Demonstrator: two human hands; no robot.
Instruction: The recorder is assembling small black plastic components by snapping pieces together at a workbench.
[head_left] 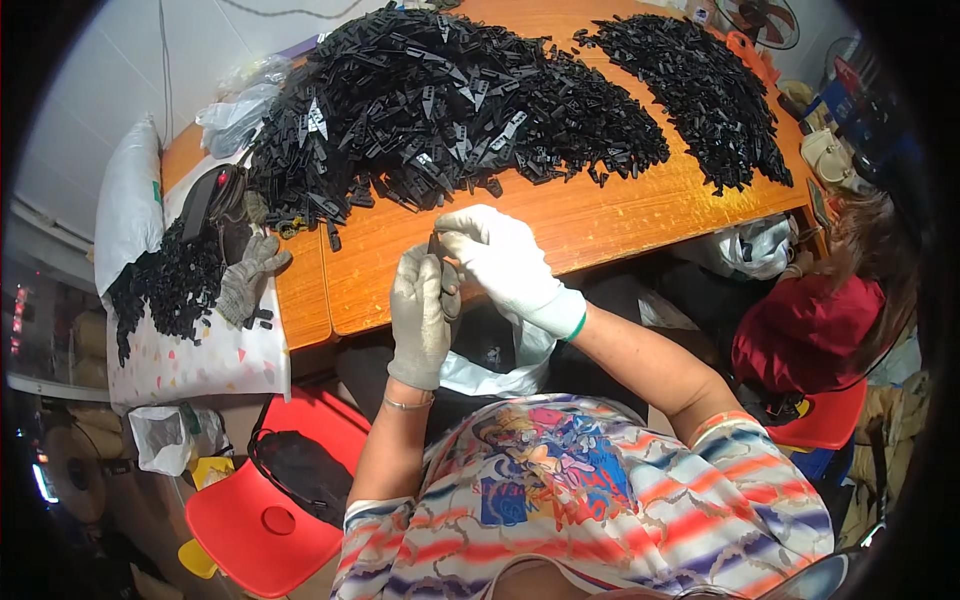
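Note:
My left hand (422,318), in a greyish work glove, is closed with its fingers curled around a small dark plastic piece (434,243) that stands up from the fingertips. In a white glove with a green cuff edge, my right hand (508,268) pinches at the top of that piece. Both hands meet over the near edge of the wooden table (375,285). Just beyond them spreads a large heap of black plastic pieces (430,110), many of them flat and pointed. The gloves hide most of the held piece.
A second black heap (700,100) lies at the right. On the left are smaller black parts (180,285), a loose grey glove (248,280) and a white sack (130,200). A red chair (265,525) stands left of me; a person in a red top (815,325) sits at right.

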